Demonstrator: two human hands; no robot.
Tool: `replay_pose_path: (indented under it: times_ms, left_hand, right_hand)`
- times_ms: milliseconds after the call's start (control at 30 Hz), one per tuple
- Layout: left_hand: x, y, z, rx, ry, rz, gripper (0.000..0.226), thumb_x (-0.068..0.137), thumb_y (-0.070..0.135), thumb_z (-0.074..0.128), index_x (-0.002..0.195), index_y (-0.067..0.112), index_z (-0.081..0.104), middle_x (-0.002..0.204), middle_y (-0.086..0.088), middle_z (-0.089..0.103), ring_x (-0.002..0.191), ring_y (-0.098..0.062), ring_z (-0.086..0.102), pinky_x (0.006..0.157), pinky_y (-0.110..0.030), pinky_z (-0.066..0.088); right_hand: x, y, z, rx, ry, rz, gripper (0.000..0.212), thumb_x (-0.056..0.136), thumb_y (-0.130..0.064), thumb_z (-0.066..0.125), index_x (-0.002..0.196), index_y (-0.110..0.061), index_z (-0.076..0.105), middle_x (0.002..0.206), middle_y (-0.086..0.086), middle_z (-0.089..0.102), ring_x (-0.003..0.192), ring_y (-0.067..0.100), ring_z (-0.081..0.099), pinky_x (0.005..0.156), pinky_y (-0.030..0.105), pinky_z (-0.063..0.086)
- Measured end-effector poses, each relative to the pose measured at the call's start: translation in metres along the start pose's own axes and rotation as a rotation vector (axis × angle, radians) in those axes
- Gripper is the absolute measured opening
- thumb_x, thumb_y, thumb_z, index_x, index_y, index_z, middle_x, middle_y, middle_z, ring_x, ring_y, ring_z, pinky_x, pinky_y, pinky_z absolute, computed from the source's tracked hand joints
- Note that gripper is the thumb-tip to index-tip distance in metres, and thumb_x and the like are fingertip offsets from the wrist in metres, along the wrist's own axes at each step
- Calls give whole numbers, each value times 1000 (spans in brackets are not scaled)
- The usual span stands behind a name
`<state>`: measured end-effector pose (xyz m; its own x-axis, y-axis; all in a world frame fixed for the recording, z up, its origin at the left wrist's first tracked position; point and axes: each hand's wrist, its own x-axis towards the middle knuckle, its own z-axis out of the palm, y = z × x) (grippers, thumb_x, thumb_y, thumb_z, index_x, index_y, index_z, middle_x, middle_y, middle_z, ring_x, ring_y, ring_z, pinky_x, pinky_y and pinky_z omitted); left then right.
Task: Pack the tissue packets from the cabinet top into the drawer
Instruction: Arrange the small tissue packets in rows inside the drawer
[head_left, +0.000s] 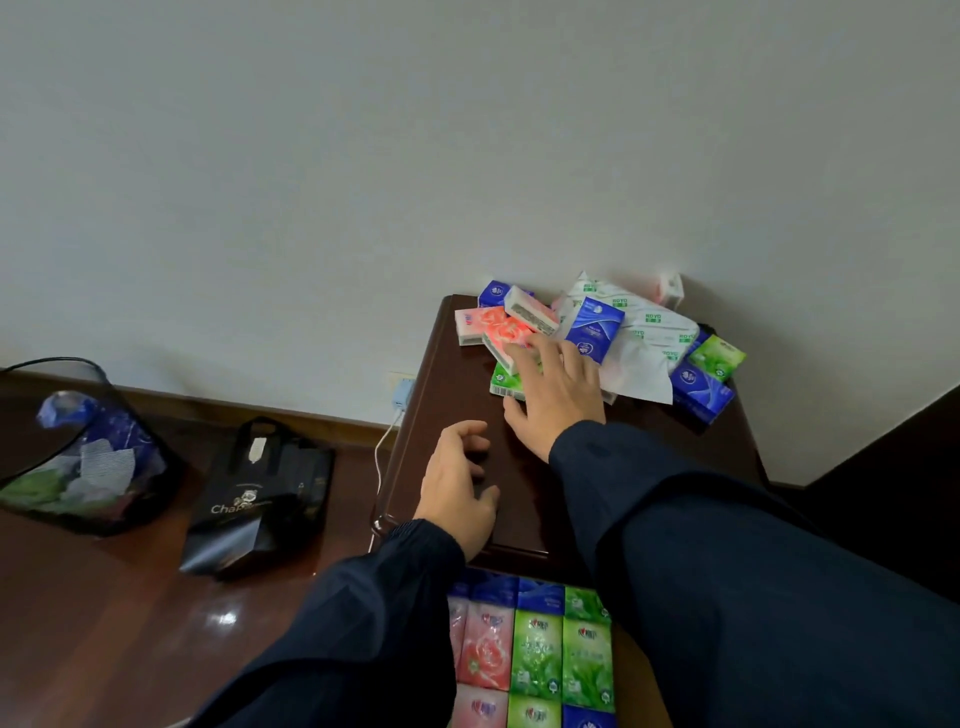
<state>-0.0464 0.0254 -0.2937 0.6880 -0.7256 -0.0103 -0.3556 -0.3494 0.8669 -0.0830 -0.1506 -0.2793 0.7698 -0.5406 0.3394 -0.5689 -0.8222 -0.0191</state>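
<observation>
Many tissue packets (597, 332) lay piled on the cabinet top (467, 415), behind the open drawer (535, 654). Right hand (558, 400) reached flat-fingered onto the pile to grab one; left hand (460, 488) rested beside it, fingers loose, holding nothing.

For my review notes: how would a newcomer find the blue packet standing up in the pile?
Start at the dark cabinet top against the wall, then the heap of tissue packets at its far end. The blue packet leans upright on crumpled white wrapping, just beyond the right hand; other blue ones lie flat.
</observation>
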Motion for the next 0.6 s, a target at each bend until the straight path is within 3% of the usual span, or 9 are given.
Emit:
replay_pose_path:
  times_ms: [133, 267, 433, 600]
  left_hand:
    - [-1, 2, 2, 11, 14, -8, 69, 81, 0, 71, 137, 26, 39, 118, 11, 51, 91, -7, 52, 90, -32, 50]
    - [-1, 2, 3, 3, 30, -13, 76, 79, 1, 72, 141, 24, 34, 121, 5, 50, 90, -7, 53, 89, -27, 50]
    - [-1, 0, 1, -18, 0, -34, 100, 75, 10, 81, 153, 25, 19, 132, 8, 43, 93, -8, 56, 90, -24, 50]
    - [-3, 0, -3, 1, -79, 18, 117, 67, 29, 90, 154, 34, 12, 130, 20, 51, 95, 1, 59, 101, -40, 49]
  right_hand:
    - [0, 5, -11, 60, -5, -71, 54, 82, -54, 58, 129, -30, 48, 131, -5, 48, 117, 24, 46, 97, 41, 44]
    - [-9, 9, -17, 279, -107, -130, 53, 84, -53, 64, 129, -33, 45, 127, -9, 43, 108, 19, 53, 87, 35, 51]
    - [-37, 11, -16, 467, -161, -67, 62, 77, -62, 70, 128, -41, 42, 128, -15, 33, 103, 8, 53, 78, 27, 49]
    - [-88, 15, -16, 763, -98, 66, 54, 74, -50, 81, 118, -38, 51, 127, -16, 37, 113, 2, 52, 93, 25, 48]
